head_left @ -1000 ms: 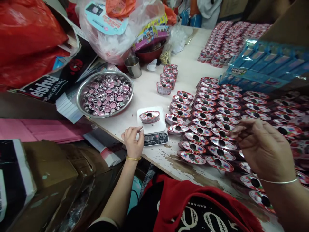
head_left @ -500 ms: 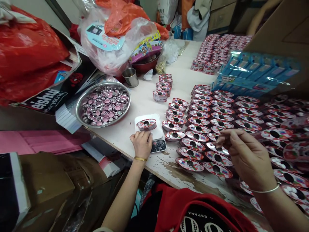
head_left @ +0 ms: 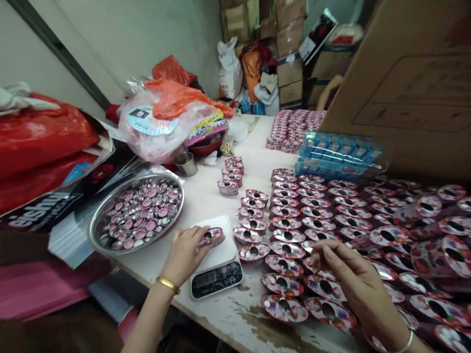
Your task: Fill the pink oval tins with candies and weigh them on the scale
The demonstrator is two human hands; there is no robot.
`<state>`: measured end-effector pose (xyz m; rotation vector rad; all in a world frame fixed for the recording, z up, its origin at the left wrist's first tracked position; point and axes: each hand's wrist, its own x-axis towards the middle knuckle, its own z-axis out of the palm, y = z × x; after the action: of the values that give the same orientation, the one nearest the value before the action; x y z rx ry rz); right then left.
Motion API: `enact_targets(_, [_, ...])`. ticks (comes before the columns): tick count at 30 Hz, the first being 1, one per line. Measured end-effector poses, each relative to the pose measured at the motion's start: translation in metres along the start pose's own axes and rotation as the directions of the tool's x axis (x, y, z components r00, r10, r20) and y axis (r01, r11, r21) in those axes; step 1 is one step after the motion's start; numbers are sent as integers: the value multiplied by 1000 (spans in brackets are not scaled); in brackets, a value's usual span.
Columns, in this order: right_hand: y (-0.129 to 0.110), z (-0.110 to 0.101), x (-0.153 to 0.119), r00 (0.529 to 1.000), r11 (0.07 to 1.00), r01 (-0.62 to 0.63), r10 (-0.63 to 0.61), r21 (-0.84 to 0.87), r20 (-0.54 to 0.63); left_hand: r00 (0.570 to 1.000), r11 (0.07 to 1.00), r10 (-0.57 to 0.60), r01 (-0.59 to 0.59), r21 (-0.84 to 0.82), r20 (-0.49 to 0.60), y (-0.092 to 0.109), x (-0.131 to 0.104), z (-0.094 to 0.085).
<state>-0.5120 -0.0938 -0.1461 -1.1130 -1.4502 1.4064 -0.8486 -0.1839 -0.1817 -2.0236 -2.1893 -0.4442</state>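
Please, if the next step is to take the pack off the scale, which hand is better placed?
The left, I think. The left hand is over the scale, its fingers at the pack. The right hand is farther away, over the packs in rows.

Left hand (head_left: 186, 252): a polished yellow-gold bracelet (head_left: 168, 285), broad flat band, at the wrist; forearm bare. Right hand (head_left: 362, 289): slimmer silver-toned bangle (head_left: 409, 340), plain and rounded, at the wrist, partly cut by the view's lower edge.
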Motion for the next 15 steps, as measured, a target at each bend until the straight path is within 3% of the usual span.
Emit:
enact_targets(4, [0,-6,2,999,1000,27,-27,9,-36,995,999,33,-35,24,96,-17,62,6])
enact_targets(7, [2,-14,-1,998,1000,7,-8,-8,-64,981,998,51,-57,28,185,-19,113,21])
enact_targets(9, [5,-22,-4,996,999,-21,18,-30,-90,970,995,70,-85,56,231,-18,135,34])
enact_targets(12, [14,-36,-7,992,997,-64,59,-38,-113,990,993,67,-78,89,125,-13,149,48])
enact_targets(15, [20,-41,-5,991,996,-90,89,-6,-103,993,993,115,-115,-25,20,2,162,49])
